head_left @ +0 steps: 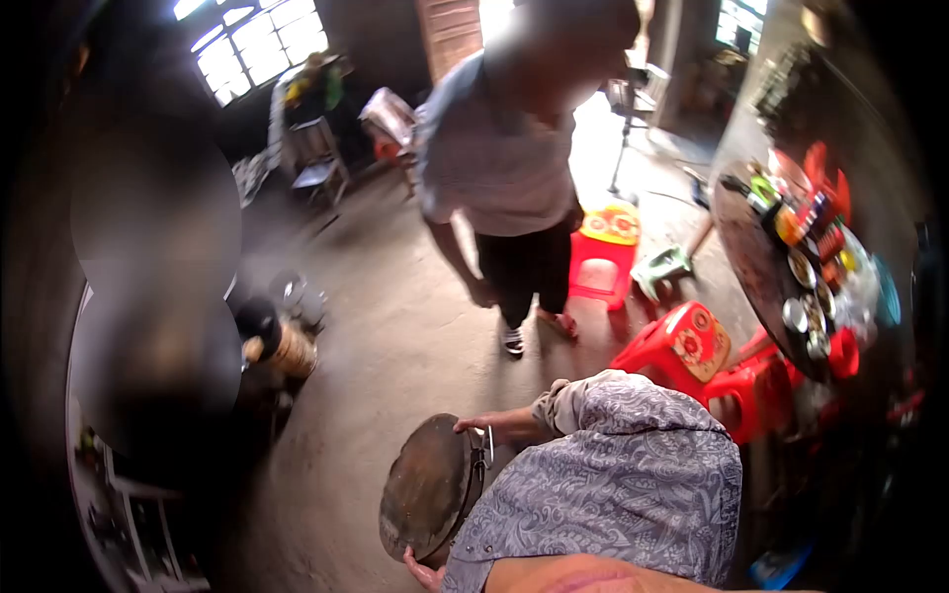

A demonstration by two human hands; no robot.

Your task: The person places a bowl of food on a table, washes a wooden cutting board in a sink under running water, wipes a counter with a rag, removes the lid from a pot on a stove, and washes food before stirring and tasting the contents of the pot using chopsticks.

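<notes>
A round, dark wooden chopping board (425, 484) with a metal band and a handle at its rim is held between my two hands, in front of my grey patterned garment. My right hand (484, 427) grips the rim beside the metal handle. At the opposite edge, my left hand (423, 571) holds the board with its fingers on the rim; part of this hand is hidden by my clothing. The board's worn, brownish face is turned to view, with bare floor beneath it.
A person (504, 158) in a light shirt stands just ahead. Red plastic stools (682, 346) and a green stool (662, 267) stand to the right, near a round table (736, 237) with bowls and bottles. A woven cylindrical container (295, 351) is at left.
</notes>
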